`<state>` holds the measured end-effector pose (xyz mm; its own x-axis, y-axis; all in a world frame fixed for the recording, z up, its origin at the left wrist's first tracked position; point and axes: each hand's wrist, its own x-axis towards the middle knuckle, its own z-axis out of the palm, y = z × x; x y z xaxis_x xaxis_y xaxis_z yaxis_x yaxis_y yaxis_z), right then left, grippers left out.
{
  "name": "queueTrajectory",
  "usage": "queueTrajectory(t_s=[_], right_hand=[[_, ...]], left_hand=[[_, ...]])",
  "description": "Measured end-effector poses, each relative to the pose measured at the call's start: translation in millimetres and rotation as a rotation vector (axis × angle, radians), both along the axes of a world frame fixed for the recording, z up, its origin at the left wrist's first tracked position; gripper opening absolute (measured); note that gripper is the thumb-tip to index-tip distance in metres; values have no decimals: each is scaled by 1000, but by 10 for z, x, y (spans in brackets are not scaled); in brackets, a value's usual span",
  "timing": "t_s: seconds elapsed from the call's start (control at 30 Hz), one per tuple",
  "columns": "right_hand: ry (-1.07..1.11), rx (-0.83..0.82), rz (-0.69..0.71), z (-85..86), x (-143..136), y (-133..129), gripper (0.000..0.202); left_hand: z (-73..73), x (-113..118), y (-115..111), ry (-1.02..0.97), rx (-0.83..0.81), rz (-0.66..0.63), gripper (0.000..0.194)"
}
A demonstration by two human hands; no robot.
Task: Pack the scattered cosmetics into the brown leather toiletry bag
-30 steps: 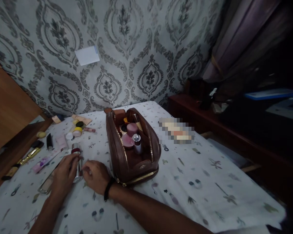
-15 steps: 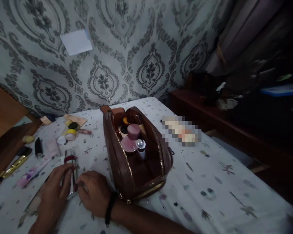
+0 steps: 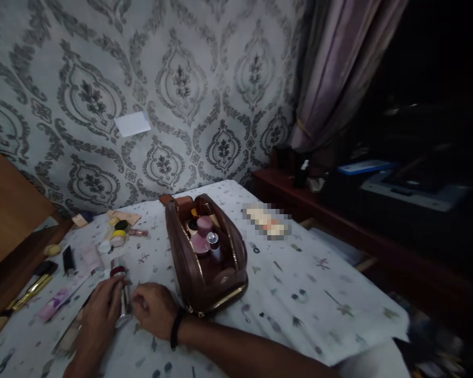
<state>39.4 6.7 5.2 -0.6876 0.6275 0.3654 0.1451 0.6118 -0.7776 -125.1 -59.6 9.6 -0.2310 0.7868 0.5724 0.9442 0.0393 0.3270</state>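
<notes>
My left hand [image 3: 101, 303] lies on the patterned cloth with its fingers stretched out, and its fingertips touch a shiny silver tube [image 3: 125, 303] with a dark red band. On the tube's other side rests my right hand [image 3: 154, 307], its fingers loosely curled with nothing visible in them. Partly under my left hand is a long flat item [image 3: 66, 332] that I cannot make out. Beyond my right hand stands a brown toiletry bag [image 3: 181, 278], unzipped. In it are a pink round jar [image 3: 204, 226], a pink disc [image 3: 199, 243] and a small bottle with a silver ball top [image 3: 214, 245].
Left of my hands lie a pink tube [image 3: 59, 300], a makeup brush with gold handle [image 3: 33, 287], a black-capped item [image 3: 68, 261] and a yellow-lidded jar [image 3: 119, 238]. A blurred-out item [image 3: 267, 221] lies right of the bag. The table's right edge borders an open drawer [image 3: 335, 245].
The view has shifted to the right and up, so the bag and hands look smaller. Both hands stay about the same beside the silver tube.
</notes>
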Motion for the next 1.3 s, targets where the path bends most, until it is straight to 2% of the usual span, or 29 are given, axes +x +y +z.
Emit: queueTrajectory(t_s=[0.13, 0.23, 0.33, 0.43, 0.53, 0.63, 0.83, 1.03, 1.3], right_hand=[[-122, 122, 21, 150, 56, -76, 13], [-209, 173, 35, 308, 60, -136, 16], [-222, 140, 19, 429, -38, -148, 21], [-218, 49, -35, 468, -230, -108, 25], [-183, -51, -116, 404, -451, -38, 26], [-42, -110, -194, 249, -602, 39, 23], [59, -154, -228, -49, -559, 148, 18], [71, -161, -199, -62, -504, 160, 18], [163, -196, -119, -81, -485, 190, 16]], left_hand=[[-29, -46, 20, -52, -18, 32, 42], [5, -25, 29, -111, -33, 52, 42], [83, 16, 26, -166, -58, 102, 42], [165, 49, 13, -192, -55, 151, 40], [212, 68, 3, -201, -20, 179, 40], [208, 66, 10, -180, 13, 207, 41], [98, 45, 28, -136, 26, 152, 43], [49, 92, 6, -113, 11, 97, 45], [208, 118, 44, -303, 34, 131, 39]])
